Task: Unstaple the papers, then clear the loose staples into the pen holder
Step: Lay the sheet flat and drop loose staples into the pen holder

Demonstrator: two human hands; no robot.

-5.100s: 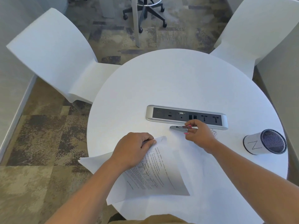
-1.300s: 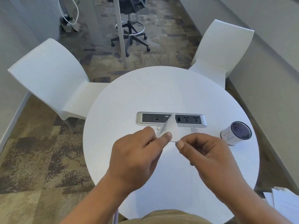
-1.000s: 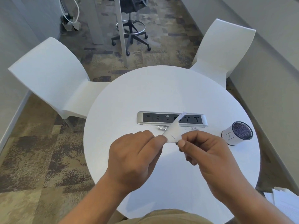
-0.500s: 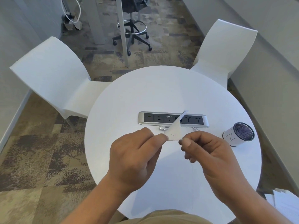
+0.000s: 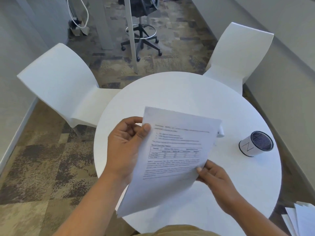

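While the left hand (image 5: pixel 124 147) and right hand (image 5: pixel 214 176) pinch opposite edges of the printed papers (image 5: pixel 173 150) above the table (image 5: pixel 187 92), unstapling seems in hand. The next move likely calls for parting the sheets, then sweeping staples to the mesh pen holder (image 5: pixel 255 143).

The white printed papers (image 5: pixel 175 150), showing lines of text, a short bulleted list and a small table, are held tilted above the round white table (image 5: pixel 179 92). The left hand (image 5: pixel 124 147) pinches them near the upper left corner and the right hand (image 5: pixel 214 176) grips their lower right edge. The white cylindrical pen holder (image 5: pixel 250 147), with a dark mesh inside and an N-like mark on its wall, sits on the table's right side, well apart from the sheets.
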